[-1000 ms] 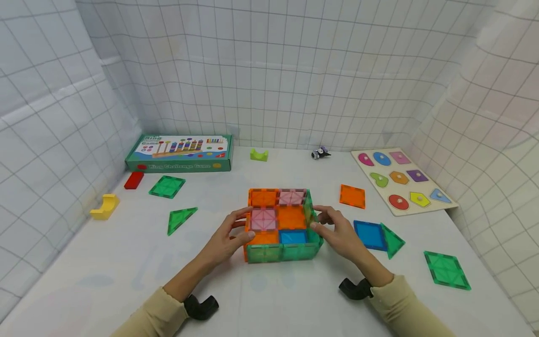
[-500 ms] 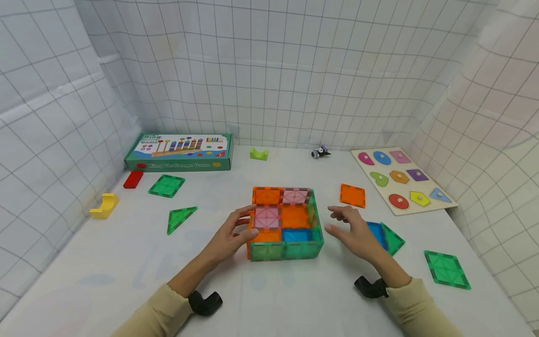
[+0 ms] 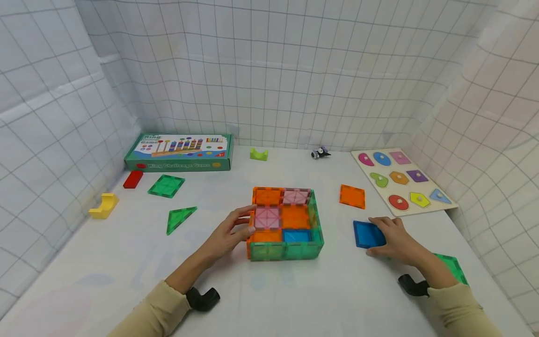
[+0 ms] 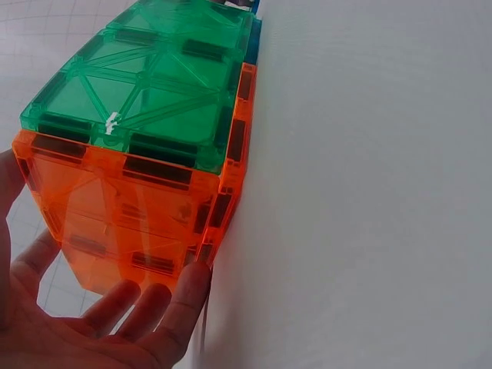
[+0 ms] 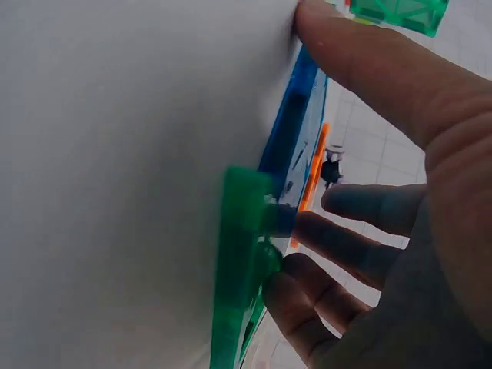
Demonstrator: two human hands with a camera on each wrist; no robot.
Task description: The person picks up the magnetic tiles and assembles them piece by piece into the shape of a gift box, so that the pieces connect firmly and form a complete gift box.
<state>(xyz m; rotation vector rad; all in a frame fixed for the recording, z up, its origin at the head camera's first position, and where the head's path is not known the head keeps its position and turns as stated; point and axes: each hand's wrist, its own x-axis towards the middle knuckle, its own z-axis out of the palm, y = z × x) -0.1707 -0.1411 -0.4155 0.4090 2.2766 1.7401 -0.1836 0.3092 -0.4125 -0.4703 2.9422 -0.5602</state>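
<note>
- At left of the frame we count two loose green tiles, a square (image 3: pixel 166 186) and a triangle (image 3: pixel 180 218), untouched.
- At centre our left hand (image 3: pixel 229 232) rests with fingers nearly straight against the orange side of the one tile box (image 3: pixel 284 223), steadying it and gripping nothing.
- Right of centre lies one orange tile (image 3: pixel 352 196).
- At lower right our right hand (image 3: pixel 396 241) lies over the one blue tile (image 3: pixel 368 234), fingers curling at its edge. We judge we are fetching the next tile; lifting it needs a firm pinch first.
</note>
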